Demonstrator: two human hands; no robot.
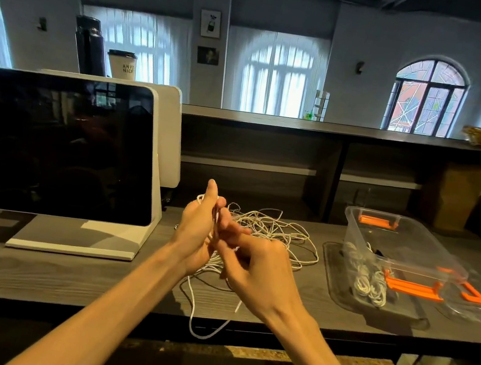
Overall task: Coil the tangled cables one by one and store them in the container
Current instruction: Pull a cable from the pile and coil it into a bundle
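Left hand (196, 229) grip holding white cable (212, 262), right hand (253, 268) grip hidden.

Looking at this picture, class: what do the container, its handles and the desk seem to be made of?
Container: clear, glossy plastic, by the look; coiled cables show through its wall.
Handles: opaque orange plastic, probably, smooth and moulded.
Desk: dark wood or a wood-look laminate; grain lines show, matte finish. Which one cannot be told.

The right hand (254, 262) hides its fingers' hold on the white cable (202, 320).
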